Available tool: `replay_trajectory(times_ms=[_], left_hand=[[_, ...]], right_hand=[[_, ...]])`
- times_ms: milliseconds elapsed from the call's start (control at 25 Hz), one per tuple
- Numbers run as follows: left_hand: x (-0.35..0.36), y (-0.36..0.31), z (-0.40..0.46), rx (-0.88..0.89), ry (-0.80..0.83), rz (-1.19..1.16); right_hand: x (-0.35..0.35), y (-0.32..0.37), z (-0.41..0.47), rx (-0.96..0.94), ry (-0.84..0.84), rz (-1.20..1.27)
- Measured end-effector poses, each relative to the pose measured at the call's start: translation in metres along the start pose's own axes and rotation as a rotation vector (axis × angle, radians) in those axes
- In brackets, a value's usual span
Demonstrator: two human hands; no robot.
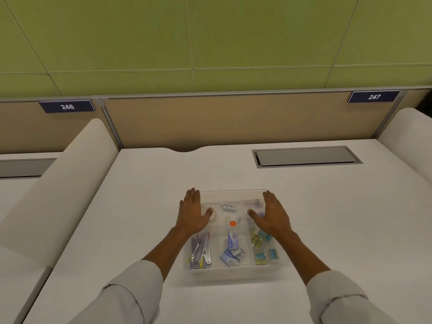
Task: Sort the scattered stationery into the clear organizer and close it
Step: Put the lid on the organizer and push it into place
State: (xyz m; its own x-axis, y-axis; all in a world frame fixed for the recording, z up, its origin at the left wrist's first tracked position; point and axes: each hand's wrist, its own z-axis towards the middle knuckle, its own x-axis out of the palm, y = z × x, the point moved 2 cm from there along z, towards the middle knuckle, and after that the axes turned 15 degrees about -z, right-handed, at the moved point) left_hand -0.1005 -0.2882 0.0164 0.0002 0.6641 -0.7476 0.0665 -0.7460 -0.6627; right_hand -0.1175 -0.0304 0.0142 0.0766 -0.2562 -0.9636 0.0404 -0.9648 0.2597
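Observation:
The clear organizer sits in the middle of the white desk with its clear lid on top. My left hand lies flat on the lid's far left part, fingers straight. On the far right part my right hand lies flat the same way. Through the plastic I see pens and metal clips at the near left, blue-white boxes in the middle, small yellow and teal packets at the right, and an orange dot near the centre.
A grey cable hatch is set into the desk at the back right. White padded dividers stand on the left and right sides. A tan partition with labels 246 and 247 closes the back.

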Motion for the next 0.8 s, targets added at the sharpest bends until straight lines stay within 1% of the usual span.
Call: replay_trajectory(times_ms=[120,200,280,560,800], left_hand=[[0.0,-0.001,0.022,0.066,0.117,0.163],[0.001,0.007,0.03,0.095,0.169,0.2],[0.005,0.018,0.033,0.129,0.201,0.199],[0.016,0.03,0.028,0.159,0.08,0.166],[0.018,0.032,0.031,0.17,0.039,0.209]], right_hand=[[0.001,0.01,0.028,-0.158,0.054,-0.195],[0.006,0.013,0.04,-0.194,0.086,-0.289],[0.012,0.012,0.046,-0.189,0.108,-0.334],[0.029,0.0,0.053,-0.173,0.038,-0.308],[0.028,-0.004,0.055,-0.204,0.014,-0.284]])
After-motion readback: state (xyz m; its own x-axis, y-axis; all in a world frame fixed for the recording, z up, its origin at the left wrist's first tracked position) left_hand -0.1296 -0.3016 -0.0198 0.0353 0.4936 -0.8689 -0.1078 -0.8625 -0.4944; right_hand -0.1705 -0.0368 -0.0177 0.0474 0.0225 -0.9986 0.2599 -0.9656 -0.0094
